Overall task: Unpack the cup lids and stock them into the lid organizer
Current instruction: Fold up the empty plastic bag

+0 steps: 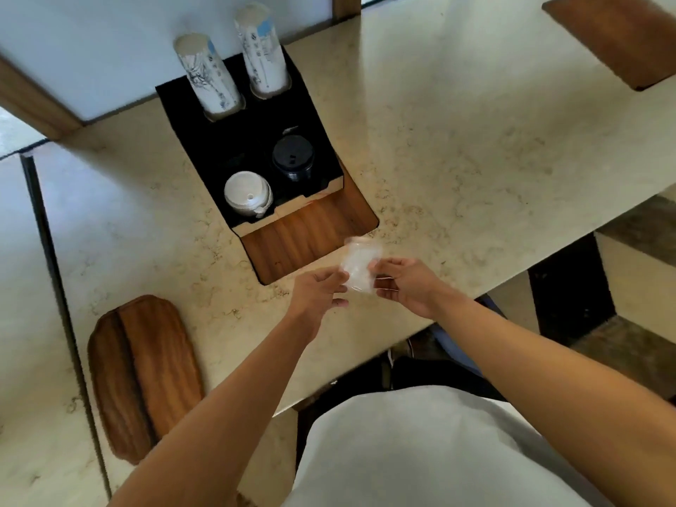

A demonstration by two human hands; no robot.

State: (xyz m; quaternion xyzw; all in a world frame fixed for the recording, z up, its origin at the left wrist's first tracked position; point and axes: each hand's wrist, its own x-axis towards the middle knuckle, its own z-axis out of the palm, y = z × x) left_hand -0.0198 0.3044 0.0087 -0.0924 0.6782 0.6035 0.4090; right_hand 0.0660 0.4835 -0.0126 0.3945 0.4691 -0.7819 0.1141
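Observation:
A crumpled clear plastic wrapper is held above the counter's front edge, blurred; I cannot tell whether lids remain inside. My left hand pinches its left side and my right hand pinches its right side. Beyond them the black lid organizer sits on the counter. A stack of white lids fills its front left slot and a stack of black lids fills its front right slot. Two stacks of patterned paper cups stand upside down in the back slots.
The organizer rests on a wooden inset in the beige stone counter. A wooden tray lies at the left, another wooden panel at the far right. The counter's edge runs just under my hands.

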